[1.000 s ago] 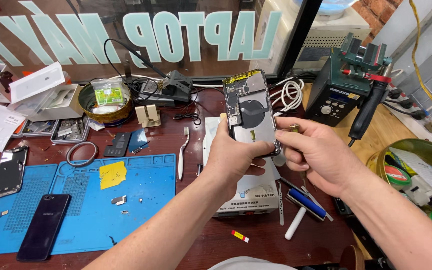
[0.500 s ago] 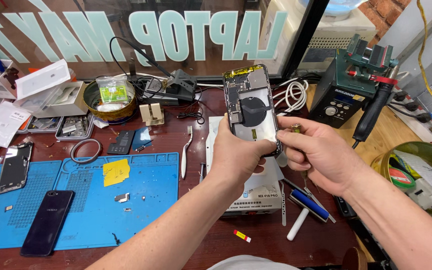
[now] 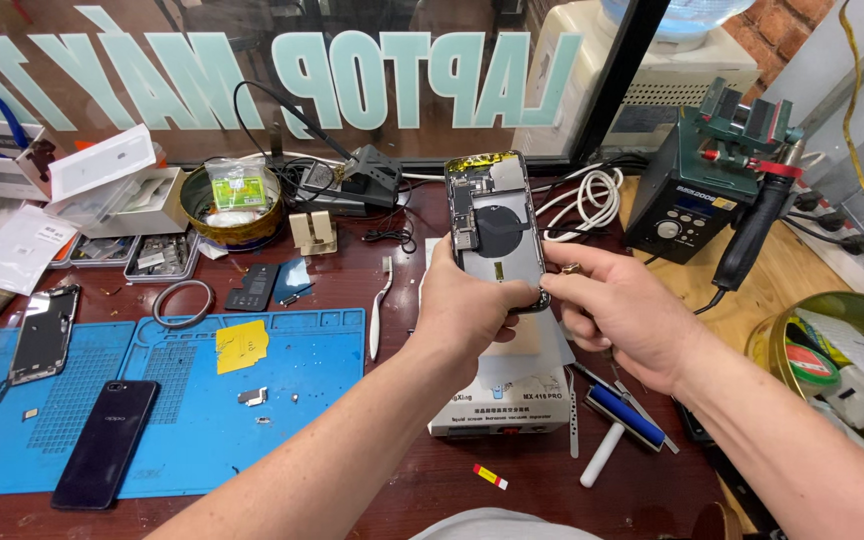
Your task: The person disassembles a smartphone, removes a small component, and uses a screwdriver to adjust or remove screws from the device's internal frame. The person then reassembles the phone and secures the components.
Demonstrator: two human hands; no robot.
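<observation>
Grey and opened up, the phone body (image 3: 493,228) stands upright above the workbench, its lower end wrapped tight in the left hand (image 3: 467,305) while the circular coil and circuit boards show above the fingers. Just right of that grip, the right hand (image 3: 624,315) pinches a small brass-coloured tool tip (image 3: 570,269) against the phone's right edge, thumb and forefinger closed narrowly on it. Below the grip lies a white heating pad (image 3: 512,400), far left of it a blue work mat (image 3: 202,400) with a dark phone (image 3: 107,440), and right of it a soldering station (image 3: 697,205).
</observation>
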